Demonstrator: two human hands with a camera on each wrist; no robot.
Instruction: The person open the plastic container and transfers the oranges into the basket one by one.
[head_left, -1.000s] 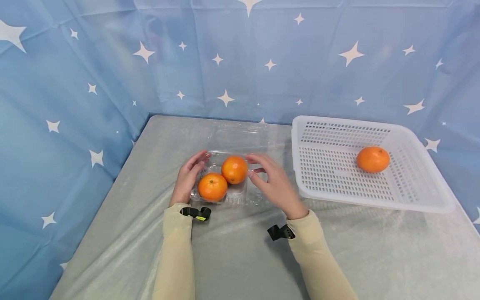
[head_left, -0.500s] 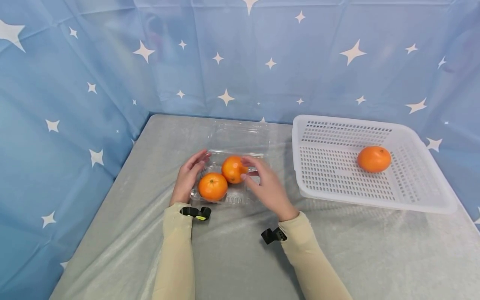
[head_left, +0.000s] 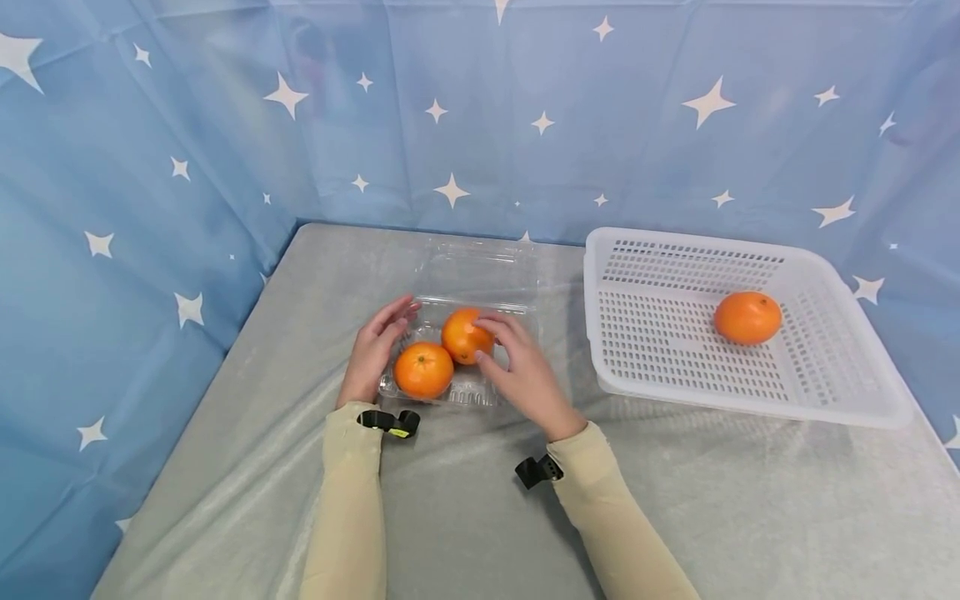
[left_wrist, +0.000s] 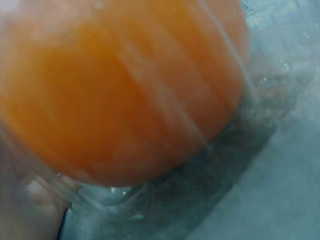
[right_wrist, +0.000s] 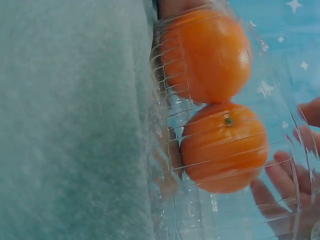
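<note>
A clear plastic clamshell box lies on the table with two oranges in it. The front-left orange nearly fills the left wrist view, seen through the clear wall. The other orange sits behind it to the right, touching it in the right wrist view. My left hand rests along the box's left side, fingers relaxed. From the right, my right hand reaches over the box's edge, thumb and fingers spread loosely, fingertips right at the back-right orange. In the right wrist view its fingers show beside that orange.
The box's clear lid lies folded back towards the curtain. To the right stands a white perforated basket with a single orange in it. A blue star-patterned curtain hangs behind the grey-covered table.
My right hand has moved left, from just beside the back-right orange to its right side, fingertips now overlapping it. My left hand has stayed at the box's left side.
</note>
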